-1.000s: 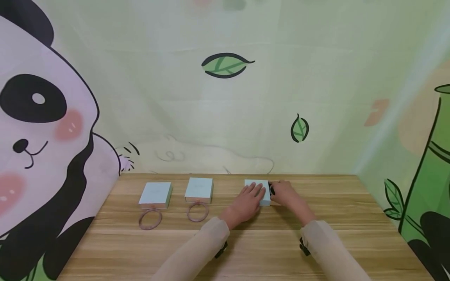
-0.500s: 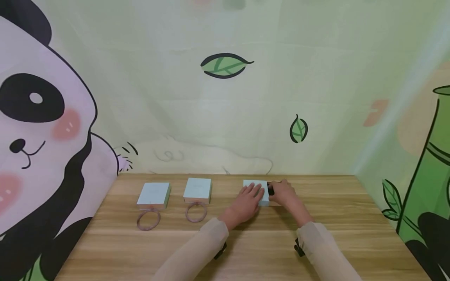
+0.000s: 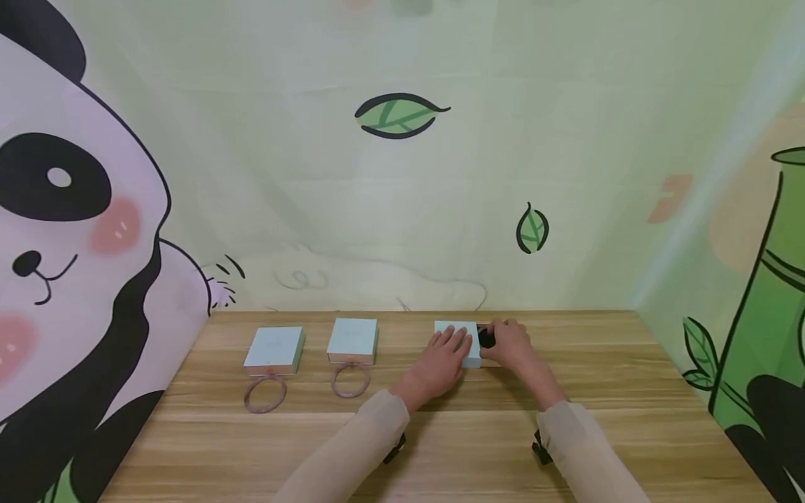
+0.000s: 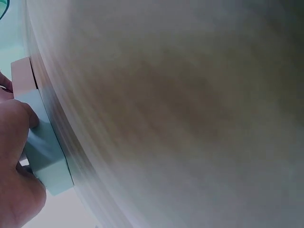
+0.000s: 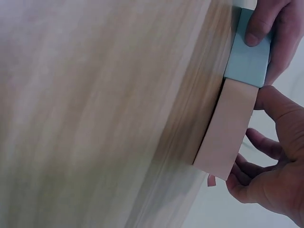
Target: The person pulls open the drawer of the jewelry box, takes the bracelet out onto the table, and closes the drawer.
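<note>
Toward the back right of the table lies a pale blue sleeve box [image 3: 473, 358], its pink-sided drawer [image 5: 227, 129] slid out to the right. My left hand [image 3: 438, 365] grips the sleeve, fingers spread on top and thumb against the near side. At the drawer, my right hand [image 3: 512, 347] has bent fingers over the top. In the right wrist view one digit touches the drawer near the sleeve and others are by its far end. Something black [image 3: 486, 337] shows in the drawer; whether the right fingers hold it is hidden. A pink ribbon tab [image 5: 211, 180] hangs at the drawer's end.
Two more pale blue boxes [image 3: 274, 347] [image 3: 353, 339] stand on the left of the wooden table [image 3: 440, 454]. Before each lies a thin pinkish-purple ring [image 3: 265, 395] [image 3: 350, 381]. A printed panda backdrop [image 3: 402, 209] rises behind the table edge.
My right hand shifts slightly at the drawer, and the black area beside it narrows, then shows wider again. My left hand stays on the sleeve; the other boxes and rings stay put.
</note>
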Motion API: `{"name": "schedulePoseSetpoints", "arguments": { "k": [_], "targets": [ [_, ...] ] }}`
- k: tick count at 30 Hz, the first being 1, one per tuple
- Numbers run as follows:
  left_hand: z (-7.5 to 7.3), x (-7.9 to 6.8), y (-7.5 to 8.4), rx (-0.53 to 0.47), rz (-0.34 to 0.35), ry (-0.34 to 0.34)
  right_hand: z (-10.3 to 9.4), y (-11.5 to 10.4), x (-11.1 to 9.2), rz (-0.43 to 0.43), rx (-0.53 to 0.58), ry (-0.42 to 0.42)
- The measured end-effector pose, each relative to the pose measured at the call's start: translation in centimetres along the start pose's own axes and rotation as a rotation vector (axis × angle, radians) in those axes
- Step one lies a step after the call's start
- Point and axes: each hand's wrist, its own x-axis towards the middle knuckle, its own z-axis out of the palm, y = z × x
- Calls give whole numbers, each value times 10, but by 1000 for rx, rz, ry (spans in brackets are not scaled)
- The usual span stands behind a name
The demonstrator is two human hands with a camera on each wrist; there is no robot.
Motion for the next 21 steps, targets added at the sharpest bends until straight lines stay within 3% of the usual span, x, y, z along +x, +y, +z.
{"name": "schedulePoseSetpoints", "arguments": {
  "k": [5, 9, 14, 21],
  "targets": [
    [1, 0, -2, 17, -10, -6, 4, 0, 3, 18, 16, 34],
    [0, 0, -1, -12, 1, -1, 3, 1, 1, -15, -23, 55],
    [1, 1, 1, -51, 6, -13, -2, 2, -4, -40, -59, 35],
    [-2, 0, 0, -36, 4, -7, -11, 0, -11, -61, -26, 41]
  ]
}}
